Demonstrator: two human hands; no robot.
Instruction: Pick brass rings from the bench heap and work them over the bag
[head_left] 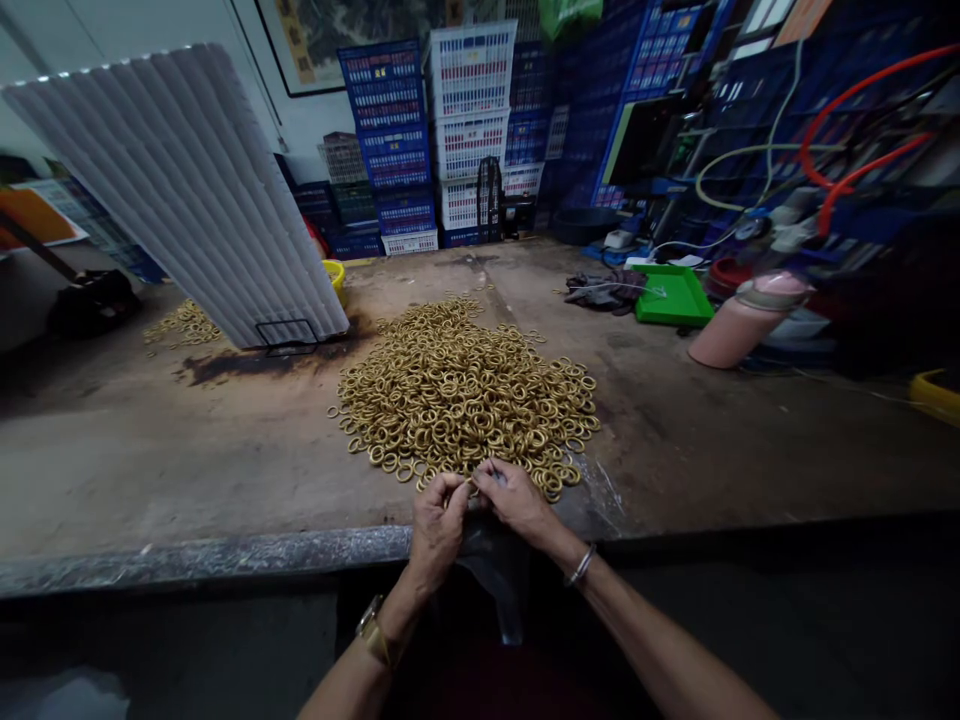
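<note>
A heap of brass-coloured rings (465, 390) lies on the worktable, spreading toward its front edge. At the near side of the heap, my left hand (437, 525) pinches a ring (471, 481) between thumb and forefinger. Close against it, my right hand (519, 503) is closed, its fingertips meeting at the same ring. A thin dark object (496, 470) shows between the right fingers; its kind is too small to make out. Both hands hover over the table's edge, with fingertips almost touching.
A tall ribbed white panel (187, 190) leans in a black wire stand (286, 338) at left. More rings (184, 322) lie behind it. At right are a green tray (673, 296), a pink bottle (746, 318) and red hoses (832, 190). Stacked crates (471, 130) line the back.
</note>
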